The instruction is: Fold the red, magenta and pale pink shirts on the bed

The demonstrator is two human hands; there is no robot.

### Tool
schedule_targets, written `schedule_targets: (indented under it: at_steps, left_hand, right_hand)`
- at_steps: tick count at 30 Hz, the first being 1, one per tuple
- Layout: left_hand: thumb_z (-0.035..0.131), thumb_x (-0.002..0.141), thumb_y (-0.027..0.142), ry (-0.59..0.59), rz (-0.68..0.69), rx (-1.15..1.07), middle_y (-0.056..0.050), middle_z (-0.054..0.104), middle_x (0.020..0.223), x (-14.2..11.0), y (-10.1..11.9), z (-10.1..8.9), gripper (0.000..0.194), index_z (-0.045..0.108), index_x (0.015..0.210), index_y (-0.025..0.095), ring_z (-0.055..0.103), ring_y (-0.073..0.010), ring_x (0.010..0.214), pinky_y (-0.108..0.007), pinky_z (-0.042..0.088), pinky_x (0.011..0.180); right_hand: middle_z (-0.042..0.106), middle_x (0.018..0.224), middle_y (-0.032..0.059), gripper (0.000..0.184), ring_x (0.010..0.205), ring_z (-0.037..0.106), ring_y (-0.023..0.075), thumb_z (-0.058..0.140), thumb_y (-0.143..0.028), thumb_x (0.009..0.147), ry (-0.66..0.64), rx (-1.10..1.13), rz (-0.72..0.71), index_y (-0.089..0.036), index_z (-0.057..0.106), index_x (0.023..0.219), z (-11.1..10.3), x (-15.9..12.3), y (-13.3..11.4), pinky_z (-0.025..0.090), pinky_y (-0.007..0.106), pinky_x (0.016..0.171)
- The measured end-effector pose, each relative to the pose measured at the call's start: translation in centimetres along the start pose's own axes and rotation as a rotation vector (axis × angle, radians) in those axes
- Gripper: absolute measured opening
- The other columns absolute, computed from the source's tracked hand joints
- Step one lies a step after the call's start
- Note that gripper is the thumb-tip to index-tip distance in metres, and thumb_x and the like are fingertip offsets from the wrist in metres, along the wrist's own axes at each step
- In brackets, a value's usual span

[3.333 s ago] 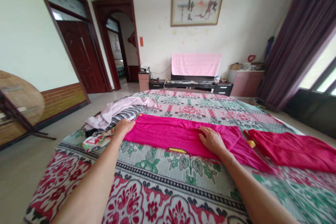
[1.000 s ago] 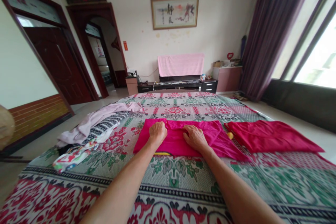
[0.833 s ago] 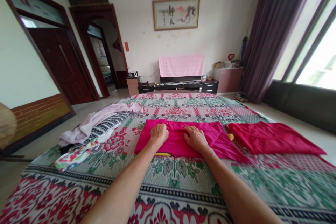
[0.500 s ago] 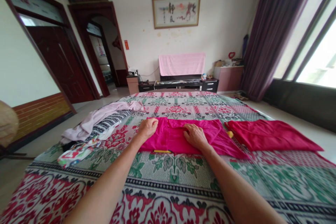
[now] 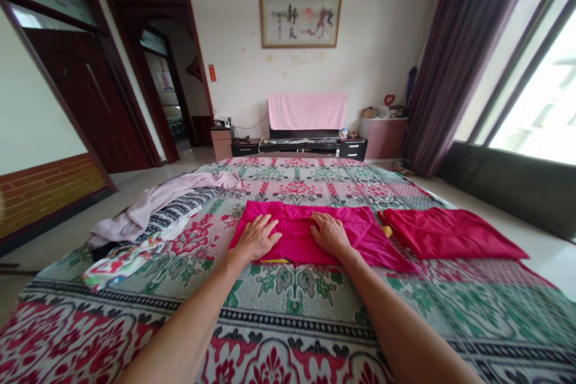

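A bright pink garment (image 5: 297, 234) lies flattened across the patterned blanket (image 5: 294, 312), its left part folded over. My left hand (image 5: 258, 237) rests on that folded part with its fingers spread. On the middle of the cloth lies my right hand (image 5: 330, 234), palm down and fingers apart. A narrow yellow strip (image 5: 275, 261) shows at the garment's near edge, below my left hand. Close to its right side sits a small yellow piece (image 5: 387, 231). Beyond that is a folded red garment (image 5: 452, 234).
At the left lies a heap of clothes: a pale pink one (image 5: 157, 201), a black-and-white patterned one (image 5: 180, 210) and a colourful print one (image 5: 121, 264). A low black cabinet (image 5: 353, 149) stands past the far edge, with a pink towel (image 5: 308, 111) above it.
My left hand has gone from a closed grip at the garment's upper left to lying flat, fingers spread, a little lower. My right hand stays on the cloth. The view has shifted slightly.
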State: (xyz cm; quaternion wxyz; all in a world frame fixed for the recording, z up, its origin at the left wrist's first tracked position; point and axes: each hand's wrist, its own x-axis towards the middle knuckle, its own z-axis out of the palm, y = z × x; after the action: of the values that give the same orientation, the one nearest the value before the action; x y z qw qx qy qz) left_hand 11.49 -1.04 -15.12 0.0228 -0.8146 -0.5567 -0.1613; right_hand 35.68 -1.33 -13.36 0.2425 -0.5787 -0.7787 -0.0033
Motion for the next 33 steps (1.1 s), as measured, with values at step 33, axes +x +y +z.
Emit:
schedule_targets:
  at_steps: [33]
  left_hand:
    - [0.037, 0.093, 0.03, 0.049, -0.506, 0.102, -0.015, 0.071, 0.094, -0.6, -2.5, -4.6, 0.033, 0.064, 0.103, 0.014, 0.067, -0.025, 0.094, -0.029, 0.046, 0.075]
  right_hand:
    - [0.062, 0.096, 0.0078, 0.026, 0.085, 0.057, 0.0173, 0.05, -0.012, 0.081, -0.361, -0.06, -0.467, -0.018, 0.068, 0.098, -1.8, -1.4, -8.3, 0.042, 0.026, 0.072]
